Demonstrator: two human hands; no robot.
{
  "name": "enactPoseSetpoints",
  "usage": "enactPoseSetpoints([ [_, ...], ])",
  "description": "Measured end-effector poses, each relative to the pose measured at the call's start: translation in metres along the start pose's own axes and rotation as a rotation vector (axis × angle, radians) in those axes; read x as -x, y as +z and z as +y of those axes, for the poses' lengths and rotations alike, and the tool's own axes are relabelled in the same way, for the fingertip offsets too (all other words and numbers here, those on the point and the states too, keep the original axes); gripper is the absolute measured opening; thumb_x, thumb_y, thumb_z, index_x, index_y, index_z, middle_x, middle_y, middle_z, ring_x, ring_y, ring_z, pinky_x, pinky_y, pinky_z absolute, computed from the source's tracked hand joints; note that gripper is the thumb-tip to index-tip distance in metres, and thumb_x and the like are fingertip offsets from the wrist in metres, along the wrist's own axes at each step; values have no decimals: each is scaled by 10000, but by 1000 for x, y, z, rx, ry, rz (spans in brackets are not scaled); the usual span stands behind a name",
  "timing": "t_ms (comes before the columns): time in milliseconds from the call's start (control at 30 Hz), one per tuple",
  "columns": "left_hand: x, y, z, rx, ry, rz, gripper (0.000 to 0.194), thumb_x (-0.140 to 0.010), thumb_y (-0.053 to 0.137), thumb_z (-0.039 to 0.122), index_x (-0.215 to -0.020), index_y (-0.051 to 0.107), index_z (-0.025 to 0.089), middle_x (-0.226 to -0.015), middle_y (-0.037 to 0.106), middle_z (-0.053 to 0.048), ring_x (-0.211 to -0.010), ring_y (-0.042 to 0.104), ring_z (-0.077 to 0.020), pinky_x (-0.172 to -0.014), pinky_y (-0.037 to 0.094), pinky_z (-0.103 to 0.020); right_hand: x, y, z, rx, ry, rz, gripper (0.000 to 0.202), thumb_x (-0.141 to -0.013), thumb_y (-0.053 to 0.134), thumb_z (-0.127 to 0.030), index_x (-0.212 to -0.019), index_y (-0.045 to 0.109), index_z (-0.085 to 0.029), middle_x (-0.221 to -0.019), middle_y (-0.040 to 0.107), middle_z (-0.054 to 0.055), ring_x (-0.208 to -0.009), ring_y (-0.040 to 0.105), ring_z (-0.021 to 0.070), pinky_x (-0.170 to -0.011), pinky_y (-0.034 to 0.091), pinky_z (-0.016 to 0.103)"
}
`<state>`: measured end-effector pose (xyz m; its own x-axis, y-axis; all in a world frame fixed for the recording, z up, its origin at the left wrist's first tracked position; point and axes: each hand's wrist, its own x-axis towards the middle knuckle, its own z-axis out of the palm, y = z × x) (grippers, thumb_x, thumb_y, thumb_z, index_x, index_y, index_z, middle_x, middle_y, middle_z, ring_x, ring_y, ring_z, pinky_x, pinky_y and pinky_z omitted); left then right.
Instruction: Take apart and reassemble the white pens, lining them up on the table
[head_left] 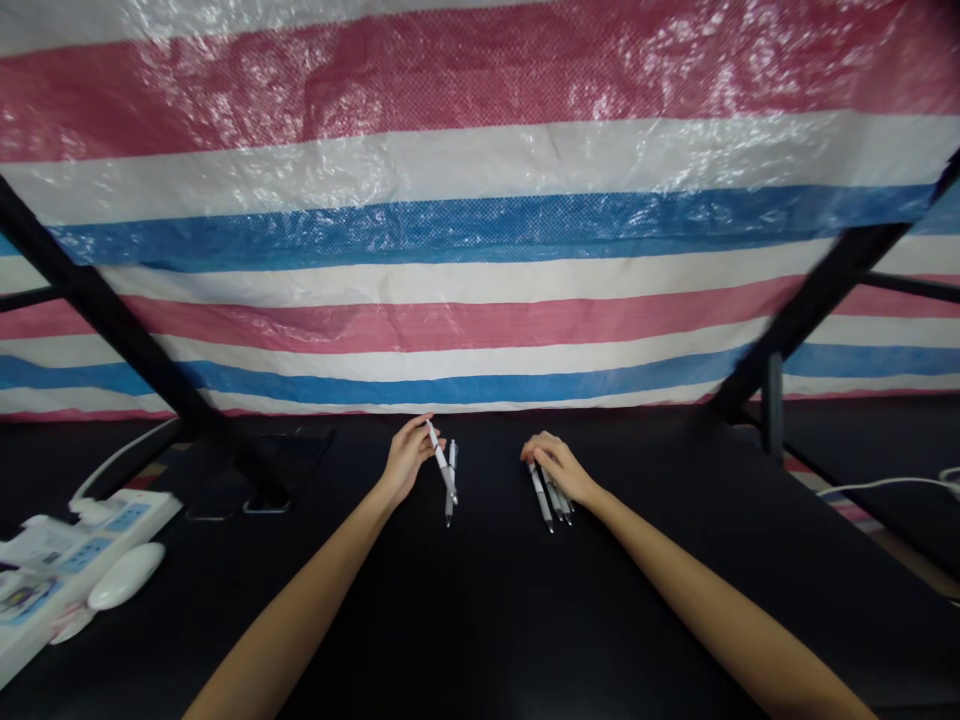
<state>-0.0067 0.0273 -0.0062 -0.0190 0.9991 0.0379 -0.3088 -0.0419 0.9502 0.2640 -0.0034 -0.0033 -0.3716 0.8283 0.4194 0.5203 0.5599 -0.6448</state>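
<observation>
Near the middle of the black table, my left hand point(409, 456) holds a white pen point(441, 458) by its upper end, tilted with its tip toward me. Just beside and partly behind it, another white pen point(452, 470) points toward me. To the right, my right hand point(559, 466) is closed over the upper ends of several white pens point(541, 497) with grey grips. Their tips point toward me, close together. The fingers hide the tops of these pens.
A white power strip point(90, 550) and a white rounded device point(127, 576) lie at the left. Behind them is a dark flat object point(255, 470). Black metal legs point(165, 355) slant on both sides, and a striped sheet point(480, 330) hangs behind the table.
</observation>
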Motion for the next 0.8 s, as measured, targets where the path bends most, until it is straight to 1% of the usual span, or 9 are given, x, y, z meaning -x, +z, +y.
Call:
enactPoseSetpoints([
  [67, 2, -1, -1, -2, -47, -29, 383, -729, 659, 319, -1066, 598, 148, -714, 628, -11, -575, 636, -121, -612, 544, -274, 0, 1, 3, -46, 21, 21, 604, -887, 211, -616, -720, 606, -190, -673, 570, 39, -717, 512, 195, -732, 384, 351],
  [167, 5, 0, 0, -20, -76, -85, 360, -719, 673, 316, -1033, 615, 150, -725, 612, -7, -540, 613, -98, -556, 536, -242, 0, 1, 7, -102, 59, 53, 597, -887, 223, -614, -713, 607, -191, -683, 561, 37, -714, 515, 190, -711, 396, 336],
  [300, 5, 0, 1, -2, -106, -76, 287, -709, 681, 287, -946, 634, 131, -708, 605, -6, -502, 595, -86, -524, 525, -226, 1, 2, 9, -155, 120, 97, 577, -886, 253, -609, -699, 608, -195, -683, 559, 34, -712, 523, 185, -699, 403, 321],
  [500, 2, -1, 1, 33, -140, -56, 176, -720, 657, 205, -869, 640, 112, -692, 621, -18, -484, 598, -91, -531, 528, -233, 1, 4, 14, -179, 175, 174, 565, -896, 270, -582, -668, 610, -193, -664, 562, 35, -711, 523, 178, -699, 398, 305],
  [667, 1, 0, 2, 65, -152, -44, 178, -763, 617, 185, -924, 638, 112, -709, 635, -28, -480, 600, -86, -527, 526, -221, 0, 6, 19, -249, 277, 241, 586, -869, 289, -622, -658, 615, -183, -621, 544, 27, -629, 513, 158, -592, 388, 270],
  [800, 1, 0, 2, 88, -150, -29, 246, -768, 618, 173, -1009, 623, 124, -730, 643, -33, -500, 607, -86, -545, 533, -223, -2, 5, 18, -312, 320, 281, 605, -840, 310, -657, -626, 608, -176, -581, 533, 19, -579, 507, 144, -565, 382, 260],
])
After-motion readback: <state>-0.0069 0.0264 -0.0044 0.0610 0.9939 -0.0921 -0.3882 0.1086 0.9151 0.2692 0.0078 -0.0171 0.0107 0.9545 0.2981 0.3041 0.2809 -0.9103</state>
